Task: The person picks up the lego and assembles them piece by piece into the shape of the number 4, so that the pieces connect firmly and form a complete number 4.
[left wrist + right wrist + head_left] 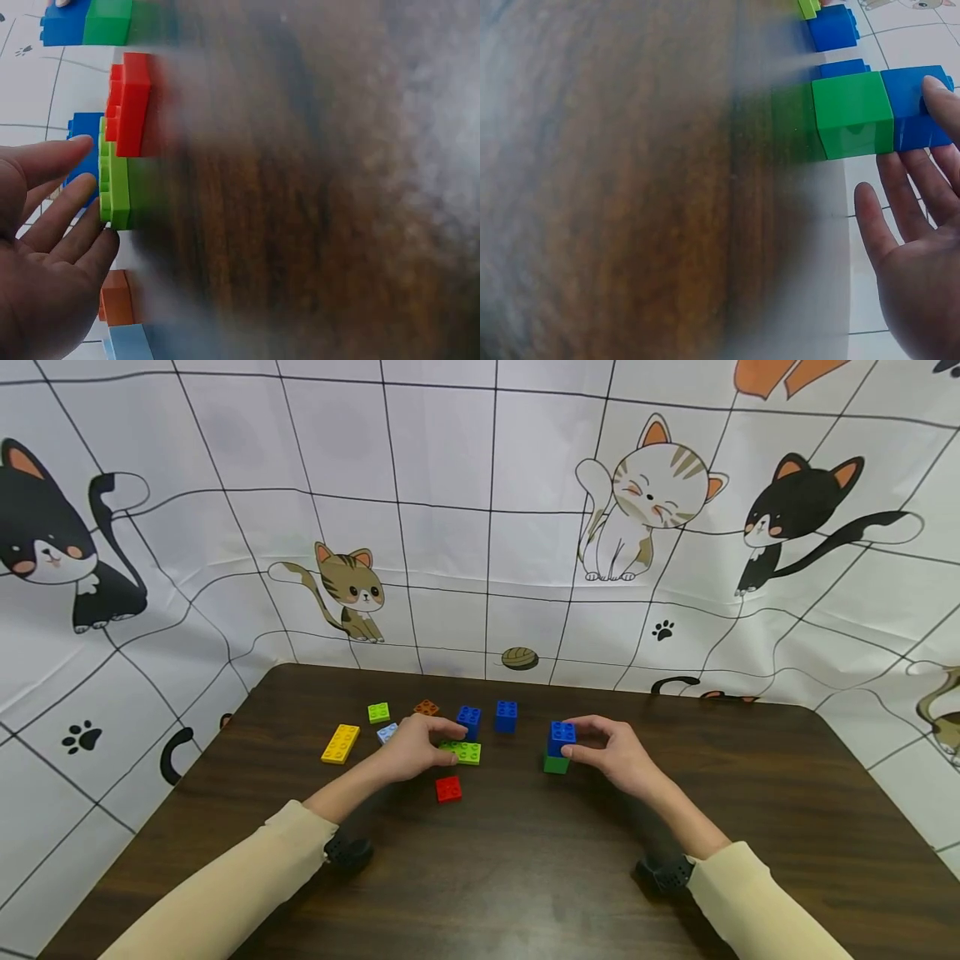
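Note:
My right hand [622,758] pinches a blue brick [561,738] between thumb and fingers. That brick sits on top of a green brick [556,765], which stands on the table. On the other side, my left hand [411,748] hovers over a long lime-green brick [468,753], thumb and fingers spread apart. A blue brick [469,718] stands just behind the lime-green one, close to the left fingertips. In the left wrist view a gap shows between the thumb and fingers, and no brick is gripped there. A red brick [448,789] lies nearer to me.
Left of the left hand lie a yellow brick [341,744], a small lime-green brick [378,712], a light blue brick [386,732] and an orange brick [427,707]. Another blue brick [506,717] stands between the hands, farther back. A cat-patterned cloth [450,552] hangs behind the dark wooden table [495,877].

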`<state>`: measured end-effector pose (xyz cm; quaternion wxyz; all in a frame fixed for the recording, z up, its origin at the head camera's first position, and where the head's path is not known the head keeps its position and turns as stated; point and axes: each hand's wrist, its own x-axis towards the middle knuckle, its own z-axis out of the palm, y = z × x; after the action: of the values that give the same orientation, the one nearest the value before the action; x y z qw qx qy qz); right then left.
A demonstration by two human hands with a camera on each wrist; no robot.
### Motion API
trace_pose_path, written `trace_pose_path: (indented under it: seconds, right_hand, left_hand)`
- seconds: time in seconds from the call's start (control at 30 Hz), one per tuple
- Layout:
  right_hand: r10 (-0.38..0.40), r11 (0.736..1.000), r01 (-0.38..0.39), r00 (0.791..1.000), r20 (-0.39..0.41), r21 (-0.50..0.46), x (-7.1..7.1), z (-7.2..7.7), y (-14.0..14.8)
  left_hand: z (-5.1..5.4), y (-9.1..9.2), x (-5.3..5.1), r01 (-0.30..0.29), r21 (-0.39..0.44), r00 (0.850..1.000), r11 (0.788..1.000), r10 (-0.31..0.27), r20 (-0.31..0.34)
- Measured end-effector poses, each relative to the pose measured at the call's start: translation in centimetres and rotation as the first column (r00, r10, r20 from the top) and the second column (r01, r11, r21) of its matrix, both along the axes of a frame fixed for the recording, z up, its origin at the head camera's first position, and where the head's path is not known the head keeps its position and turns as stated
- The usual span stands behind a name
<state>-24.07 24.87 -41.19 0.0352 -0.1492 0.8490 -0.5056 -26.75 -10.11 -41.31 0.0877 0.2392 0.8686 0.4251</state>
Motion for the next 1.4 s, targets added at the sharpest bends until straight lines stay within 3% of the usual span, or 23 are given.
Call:
trace_pose_path:
  seconds: [0.4, 0.73, 1.17, 1.4]
  right_hand:
    - [-0.039, 0.999, 0.039, 0.999, -0.003, 0.001, -0.1, -0.6, 0.3]
    - [-0.026, 0.999, 0.027, 1.000, 0.014, -0.027, -0.1, -0.5, 0.2]
    - [-0.029, 0.999, 0.030, 0.999, 0.026, -0.035, -0.2, -0.4, 0.1]
    - [-0.033, 0.999, 0.034, 0.999, 0.026, -0.009, -0.3, -0.5, 0.1]
  left_hand:
    - [-1.0, 0.6, -0.9, -0.009, -0.069, 1.000, 0.998, 0.009, -0.006]
    - [-1.0, 0.8, -0.8, -0.004, -0.097, 1.000, 0.995, 0.002, -0.024]
    - [0.5, 1.3, -0.7, 0.036, -0.104, 0.999, 0.994, -0.038, -0.018]
    - [1.8, 2.8, -0.3, 0.070, -0.023, 0.998, 0.997, -0.069, 0.009]
